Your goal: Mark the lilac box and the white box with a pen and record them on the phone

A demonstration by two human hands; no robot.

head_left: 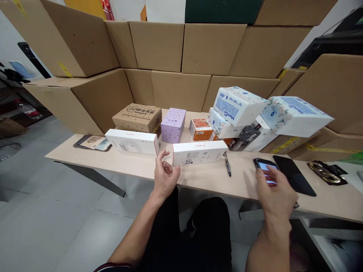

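A person sits at a pale wooden tabletop (204,181), seen from above their own lap, with a wall of closed brown cardboard cartons (181,49) stacked behind it. The left hand (165,174) hovers at the near edge, fingers loosely curled and half open, holding nothing; it is just beside a long white box (198,152) lying flat, near it but not touching. The right hand (273,189) rests over a lit smartphone (265,168) lying on the tabletop, fingers spread and touching its screen, not gripping it. A dark tablet (295,173) lies just beside the phone to the right, and a pen (227,164) lies between the white box and the phone. As for progress, the work looks early or paused: every box in view appears shut, none is lifted, and the hands are busy with the phone rather than the goods. Further back stand a second white box (132,141), a brown printed carton (138,117), a lilac box (172,124) and a small orange box (200,129), all closed, so what they contain cannot be told. To the right, wrapped tissue packs (241,105) are piled loosely on one another, some tilted. A flat printed booklet (93,142) lies at the far left end, and a dark object with gold rings (326,172) at the far right.
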